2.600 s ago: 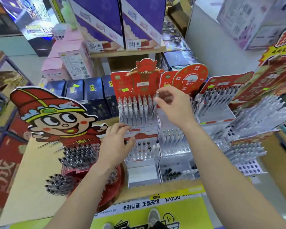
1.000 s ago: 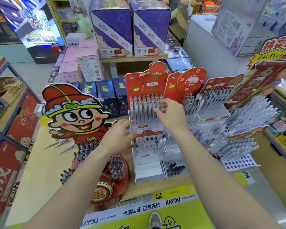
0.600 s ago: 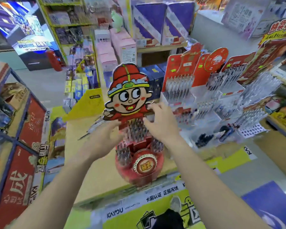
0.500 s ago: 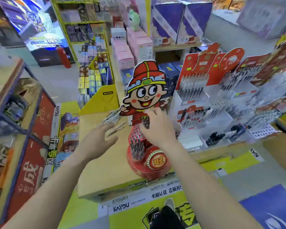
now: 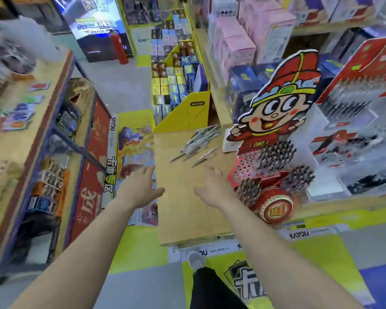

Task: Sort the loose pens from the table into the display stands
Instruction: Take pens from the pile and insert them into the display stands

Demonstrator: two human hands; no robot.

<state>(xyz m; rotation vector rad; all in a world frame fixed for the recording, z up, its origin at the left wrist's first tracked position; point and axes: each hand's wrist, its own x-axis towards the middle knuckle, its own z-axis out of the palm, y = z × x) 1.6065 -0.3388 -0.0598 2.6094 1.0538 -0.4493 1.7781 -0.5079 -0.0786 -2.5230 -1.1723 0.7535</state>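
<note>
Several loose pens (image 5: 198, 142) lie in a pile at the far end of the wooden table (image 5: 183, 210). A red round display stand (image 5: 270, 186) with a cartoon figure cutout (image 5: 279, 103) stands at the table's right, pens upright in its holes. Red-and-white tiered pen stands (image 5: 354, 121) fill the far right. My left hand (image 5: 138, 188) hovers open over the table's left edge. My right hand (image 5: 212, 190) is open above the table's middle, just left of the round stand. Both hands hold nothing and are short of the pens.
A yellow card display box (image 5: 185, 112) stands behind the loose pens. Pink boxes (image 5: 236, 45) sit on the shelf beyond. A wooden shelf unit (image 5: 42, 130) lines the left side across a narrow aisle. My shoe (image 5: 196, 260) shows below the table's near edge.
The view has swung left. My right hand has left the round stand and both hands now reach forward, open, towards the loose pens.
</note>
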